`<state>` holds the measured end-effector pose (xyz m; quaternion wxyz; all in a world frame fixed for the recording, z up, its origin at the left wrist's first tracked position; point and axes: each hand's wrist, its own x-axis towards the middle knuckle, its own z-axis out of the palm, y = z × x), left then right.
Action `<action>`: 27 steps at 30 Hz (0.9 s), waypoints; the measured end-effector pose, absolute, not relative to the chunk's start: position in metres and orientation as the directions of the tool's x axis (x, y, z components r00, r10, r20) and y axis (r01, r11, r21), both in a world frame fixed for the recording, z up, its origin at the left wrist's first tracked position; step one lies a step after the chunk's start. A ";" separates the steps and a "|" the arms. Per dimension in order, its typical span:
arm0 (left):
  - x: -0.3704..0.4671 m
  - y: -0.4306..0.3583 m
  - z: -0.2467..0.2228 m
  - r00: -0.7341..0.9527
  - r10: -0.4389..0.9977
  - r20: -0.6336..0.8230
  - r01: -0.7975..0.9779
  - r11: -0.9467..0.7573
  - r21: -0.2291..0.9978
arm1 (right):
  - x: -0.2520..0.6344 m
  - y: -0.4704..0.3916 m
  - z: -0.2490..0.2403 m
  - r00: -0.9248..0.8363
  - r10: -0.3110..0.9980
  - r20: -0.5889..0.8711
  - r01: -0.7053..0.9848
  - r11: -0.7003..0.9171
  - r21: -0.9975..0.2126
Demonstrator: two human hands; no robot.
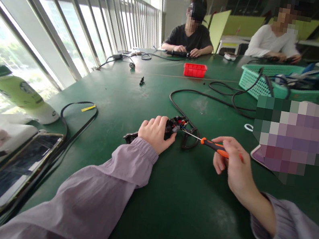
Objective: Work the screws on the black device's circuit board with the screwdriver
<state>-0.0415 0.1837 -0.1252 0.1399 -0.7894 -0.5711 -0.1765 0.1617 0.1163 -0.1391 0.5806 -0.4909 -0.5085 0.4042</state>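
Observation:
My left hand point(154, 134) is closed over a black device with its inside exposed point(173, 125), pressing it against the green table. Coloured wires, red and blue among them, show at the device's right end, and a black cable point(176, 107) runs from there. Between the fingers of my right hand point(236, 165) is an orange and black screwdriver point(214, 146). Its thin metal shaft points left, and the tip is at the wired end of the device; whether it touches a screw or a wire I cannot tell. My left palm hides the device's middle.
A small black part point(142, 81) and a red tray point(195, 71) lie farther back. At right stands a green basket point(250, 79) holding tools and cables. A bottle point(26, 93) and a phone point(12, 172) are at left. Two people sit across the table point(179, 220).

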 end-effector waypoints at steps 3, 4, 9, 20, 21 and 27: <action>-0.042 0.184 -0.126 0.286 0.848 0.445 0.951 -0.308 -0.023 | 0.161 0.116 -0.138 0.224 0.929 0.293 0.078 0.283 -0.956; -0.042 0.184 -0.126 0.288 0.846 0.448 0.950 -0.310 -0.027 | 0.160 0.116 -0.138 0.249 0.912 0.327 0.085 0.316 -0.945; -0.042 0.183 -0.125 0.287 0.848 0.445 0.951 -0.306 -0.029 | 0.163 0.120 -0.141 0.246 0.945 0.216 0.032 0.215 -0.976; -0.041 0.183 -0.124 0.278 0.857 0.433 0.954 -0.301 -0.016 | 0.162 0.117 -0.140 0.212 0.941 0.264 0.043 0.261 -0.964; -0.041 0.183 -0.124 0.277 0.857 0.434 0.954 -0.300 -0.016 | 0.162 0.117 -0.140 0.207 0.945 0.254 0.058 0.247 -0.967; -0.041 0.183 -0.125 0.288 0.852 0.437 0.951 -0.309 -0.023 | 0.162 0.118 -0.140 0.279 0.892 0.355 0.061 0.353 -0.934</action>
